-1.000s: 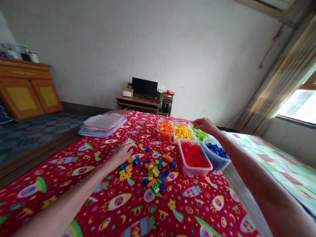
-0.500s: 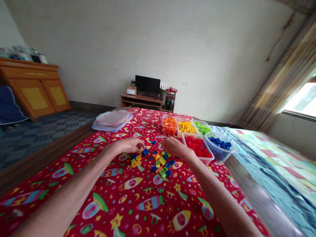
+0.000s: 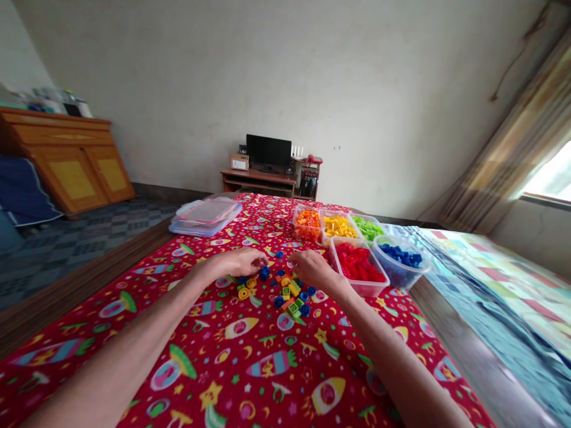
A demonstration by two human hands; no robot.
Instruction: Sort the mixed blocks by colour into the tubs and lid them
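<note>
A small heap of loose coloured bricks (image 3: 285, 294) lies on the red rocket-print cloth (image 3: 250, 362). My left hand (image 3: 238, 262) rests at the heap's left edge, fingers curled toward a blue brick (image 3: 264, 273); what it holds, if anything, is hidden. My right hand (image 3: 312, 268) hovers over the heap's right side, fingers bent down among the bricks. Behind them stand tubs sorted by colour: orange (image 3: 307, 224), yellow (image 3: 338, 226), green (image 3: 368, 228), red (image 3: 358, 268) and blue (image 3: 401, 261).
Stacked clear lids (image 3: 205, 215) lie at the cloth's far left. A wooden cabinet (image 3: 74, 161) stands at left, a low desk with a monitor (image 3: 269, 168) against the back wall, and a quilted bed (image 3: 499, 291) runs along the right.
My right hand came back from the green tub to the loose heap. My left hand moved slightly right toward the blue brick. The camera view has shifted.
</note>
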